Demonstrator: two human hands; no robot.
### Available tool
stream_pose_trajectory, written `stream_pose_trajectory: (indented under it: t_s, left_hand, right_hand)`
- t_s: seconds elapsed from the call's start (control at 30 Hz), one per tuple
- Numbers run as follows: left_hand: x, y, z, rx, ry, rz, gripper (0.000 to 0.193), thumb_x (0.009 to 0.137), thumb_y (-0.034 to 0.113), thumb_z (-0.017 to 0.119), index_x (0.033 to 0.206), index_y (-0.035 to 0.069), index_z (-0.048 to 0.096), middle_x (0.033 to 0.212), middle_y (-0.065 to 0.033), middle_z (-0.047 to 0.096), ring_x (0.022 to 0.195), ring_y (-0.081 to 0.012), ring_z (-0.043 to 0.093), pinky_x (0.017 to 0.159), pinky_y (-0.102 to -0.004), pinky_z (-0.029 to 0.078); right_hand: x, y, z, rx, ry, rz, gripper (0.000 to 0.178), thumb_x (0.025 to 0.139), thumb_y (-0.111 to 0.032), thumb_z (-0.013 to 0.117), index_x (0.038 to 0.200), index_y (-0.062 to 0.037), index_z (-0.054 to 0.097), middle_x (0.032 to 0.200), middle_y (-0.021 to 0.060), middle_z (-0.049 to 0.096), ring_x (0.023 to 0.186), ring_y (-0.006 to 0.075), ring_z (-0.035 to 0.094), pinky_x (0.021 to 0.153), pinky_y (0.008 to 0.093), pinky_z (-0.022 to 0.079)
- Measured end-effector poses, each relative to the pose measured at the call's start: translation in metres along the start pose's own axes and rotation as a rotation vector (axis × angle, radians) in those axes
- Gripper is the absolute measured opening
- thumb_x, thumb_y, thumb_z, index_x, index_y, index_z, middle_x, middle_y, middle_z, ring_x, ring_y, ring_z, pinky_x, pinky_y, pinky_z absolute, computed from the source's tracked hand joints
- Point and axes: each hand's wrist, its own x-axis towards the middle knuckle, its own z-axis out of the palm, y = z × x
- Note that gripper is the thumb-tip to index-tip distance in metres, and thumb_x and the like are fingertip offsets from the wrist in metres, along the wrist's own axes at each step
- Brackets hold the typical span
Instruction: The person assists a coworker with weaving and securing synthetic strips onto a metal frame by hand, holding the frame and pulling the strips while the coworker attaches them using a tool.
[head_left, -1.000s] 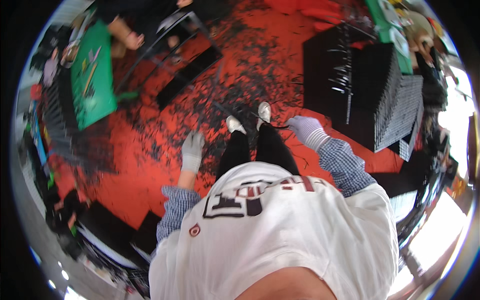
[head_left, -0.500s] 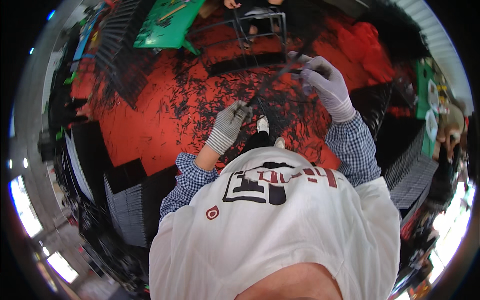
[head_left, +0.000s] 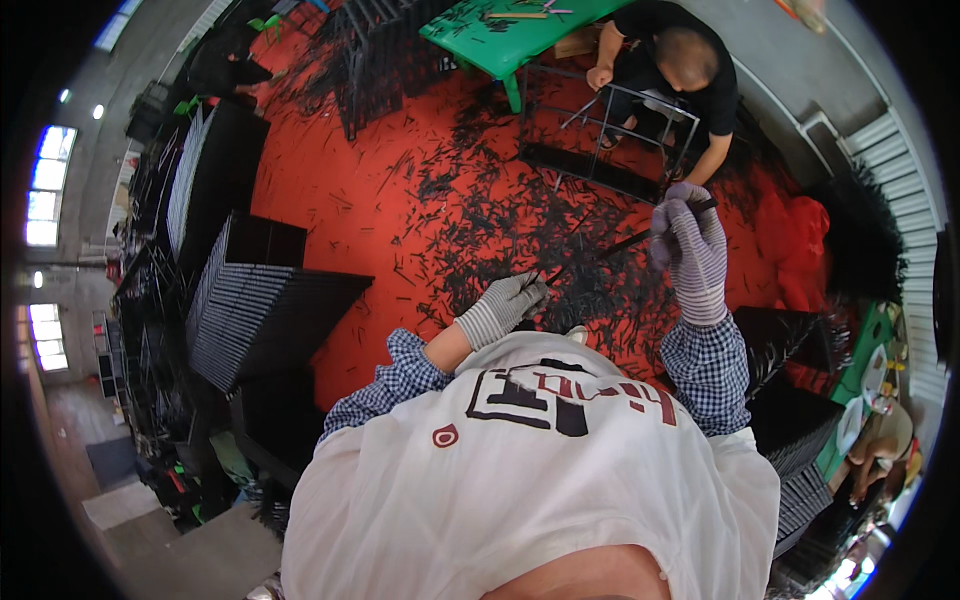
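Note:
Both my hands wear grey striped gloves. A long, thin black strip [head_left: 628, 242] stretches slantwise between them, higher at the right. My right hand [head_left: 692, 255] is raised and pinches the strip's upper part, with a short end sticking out beyond the fingers. Lower and nearer my body, my left hand [head_left: 502, 308] is closed around the lower end, and its fingertips hide part of the strip. Many black offcuts [head_left: 455, 190] litter the red floor [head_left: 345, 225] below.
Ahead, a person in black [head_left: 690, 75] bends over a black metal frame [head_left: 610, 150] beside a green table [head_left: 500, 40]. Stacked black panels [head_left: 270, 310] stand at my left, with more black stacks [head_left: 795, 425] at my right. A red bag [head_left: 795, 240] lies at the right.
The view has swung right, bringing the person in black more fully into sight. My hands still hold the strip, and its slant between them has flattened.

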Motion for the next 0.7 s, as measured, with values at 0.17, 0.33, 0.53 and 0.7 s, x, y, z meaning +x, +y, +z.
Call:
stream_pose_trajectory:
  t_s: [0.17, 0.33, 0.53, 0.7]
  left_hand:
    - [0.007, -0.013, -0.031, -0.233, 0.059, 0.060, 0.012, 0.094, 0.014, 0.046, 0.093, 0.004, 0.053, 0.087, -0.0012, 0.058, 0.074, -0.0067, 0.053, 0.064, -0.0181, 0.045]
    - [-0.015, 0.010, -0.089, 0.047, 0.064, 0.191, 0.021, 0.093, 0.009, 0.047, 0.104, -0.008, 0.052, 0.092, -0.0084, 0.061, 0.085, -0.0129, 0.057, 0.078, -0.0239, 0.047]
    - [-0.033, 0.018, -0.172, 0.056, 0.130, 0.212, 0.018, 0.096, 0.016, 0.043, 0.091, 0.003, 0.053, 0.072, 0.0012, 0.052, 0.061, -0.0043, 0.042, 0.055, -0.0182, 0.037]
    - [-0.051, 0.030, -0.238, 0.252, 0.137, 0.251, 0.016, 0.093, 0.012, 0.047, 0.092, -0.001, 0.056, 0.073, -0.0015, 0.055, 0.064, -0.0056, 0.046, 0.058, -0.0194, 0.040]
  right_hand:
    - [0.015, 0.006, 0.026, -0.248, 0.158, 0.143, 0.028, 0.096, -0.020, 0.042, 0.116, -0.0048, 0.054, 0.064, -0.0033, 0.048, 0.042, 0.0005, 0.036, 0.036, 0.0154, 0.028]
    - [0.025, 0.057, 0.066, -0.276, 0.184, 0.279, 0.030, 0.095, -0.025, 0.044, 0.114, -0.0048, 0.054, 0.060, -0.0047, 0.043, 0.039, 0.0015, 0.032, 0.034, 0.0171, 0.026]
    - [0.049, 0.104, 0.161, -0.224, 0.190, 0.450, 0.028, 0.089, -0.032, 0.055, 0.098, -0.0053, 0.056, 0.058, -0.0057, 0.038, 0.036, 0.0024, 0.030, 0.033, 0.0179, 0.023]
    - [0.087, 0.132, 0.227, -0.130, 0.149, 0.416, 0.024, 0.088, -0.031, 0.057, 0.090, -0.0072, 0.057, 0.055, -0.0080, 0.035, 0.037, 0.0014, 0.029, 0.033, 0.0173, 0.022]
